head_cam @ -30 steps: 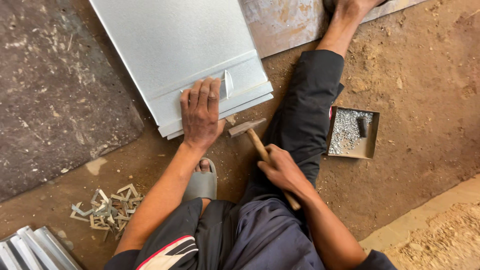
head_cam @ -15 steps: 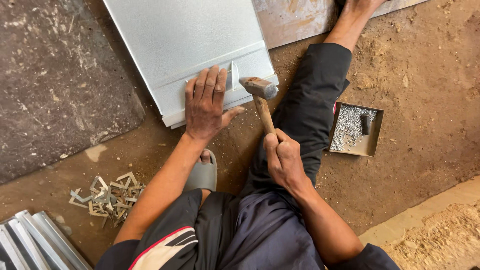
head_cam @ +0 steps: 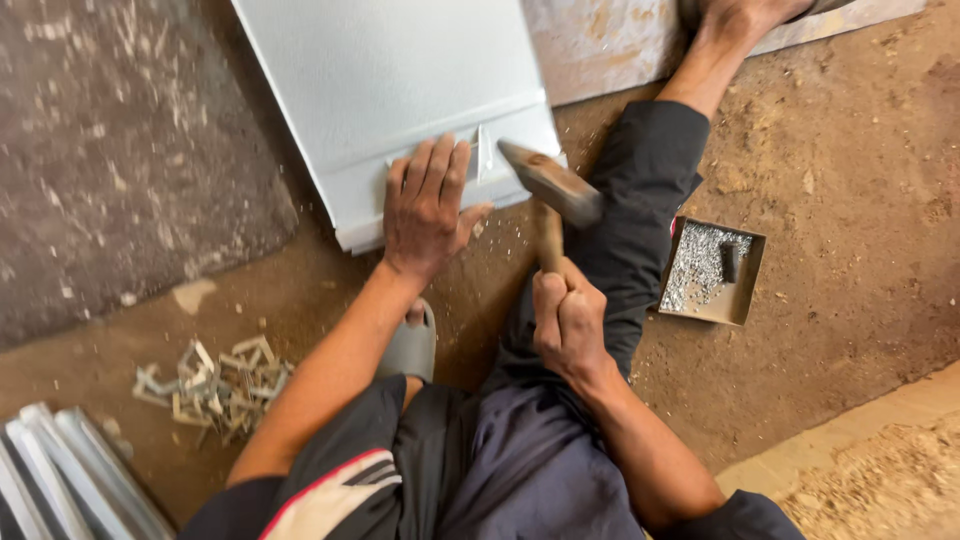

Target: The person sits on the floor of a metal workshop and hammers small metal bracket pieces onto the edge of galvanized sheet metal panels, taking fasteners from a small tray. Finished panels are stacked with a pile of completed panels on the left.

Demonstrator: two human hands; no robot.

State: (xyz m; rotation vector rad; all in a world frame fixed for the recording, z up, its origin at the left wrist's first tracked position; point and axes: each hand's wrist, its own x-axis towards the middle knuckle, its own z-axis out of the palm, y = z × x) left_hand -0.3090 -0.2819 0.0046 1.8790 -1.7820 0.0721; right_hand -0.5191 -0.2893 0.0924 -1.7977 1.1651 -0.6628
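- Your left hand [head_cam: 428,205] lies flat, palm down, on the near edge of the pale grey metal sheet [head_cam: 400,80], its fingers together and stretched out, the thumb spread to the side over the sheet's edge.
- Just beside that hand's fingertips a small metal clip [head_cam: 482,155] stands up from the folded strip of the sheet.
- Your right hand [head_cam: 566,320] has its fingers clamped around the wooden handle of the hammer [head_cam: 552,185]; the hammer head is blurred and sits just beside the clip, at the sheet's near corner. You cannot tell whether the head touches the sheet.
- The sheet lies on the dirt floor [head_cam: 850,180], with its far part running out of the top of the view.
- Your right leg in a dark trouser leg [head_cam: 640,200] stretches out along the floor beside the sheet, with the bare foot at the top edge.
- A grey sandal [head_cam: 408,345] shows under your left forearm.
- To your right, an open small box [head_cam: 712,272] rests on the floor, filled with small silvery fasteners and one dark piece.
- To your left, a loose pile of bent metal clips [head_cam: 215,385] lies on the floor, and a stack of pale metal strips [head_cam: 70,480] sits in the lower left corner.
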